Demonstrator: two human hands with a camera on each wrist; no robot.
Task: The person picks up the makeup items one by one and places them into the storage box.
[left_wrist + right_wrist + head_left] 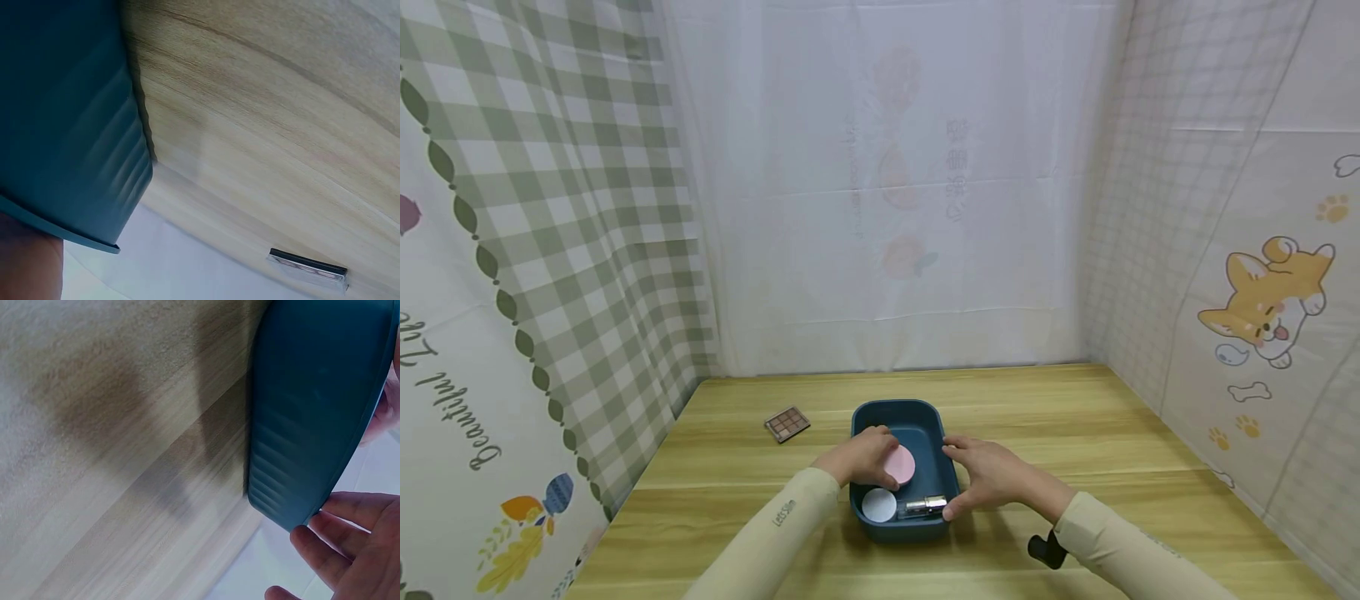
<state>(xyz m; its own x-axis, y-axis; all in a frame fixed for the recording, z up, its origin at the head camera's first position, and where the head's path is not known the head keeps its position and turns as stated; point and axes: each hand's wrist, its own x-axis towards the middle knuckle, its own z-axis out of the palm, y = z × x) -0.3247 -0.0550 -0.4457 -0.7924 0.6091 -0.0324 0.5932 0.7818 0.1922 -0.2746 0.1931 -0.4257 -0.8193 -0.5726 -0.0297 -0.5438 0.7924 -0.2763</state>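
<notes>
At lower centre of the head view, your left hand [859,457] pinches the pink disc [901,464] inside the blue bin [906,532], apparently positioning it; your right hand [996,473], fingers spread, touches the bin's right side. Next likely calls for easing that pinch.

Camera setup: head and both wrists.
The head camera looks forward and down from above, at a distance, across the table [1037,400] to the rear curtain [797,250]. Each wrist camera sits low and close, its picture tilted, facing the outer wall of the box [904,534] on its own side. All views share the box; head and left wrist, the palette [787,423].
</notes>
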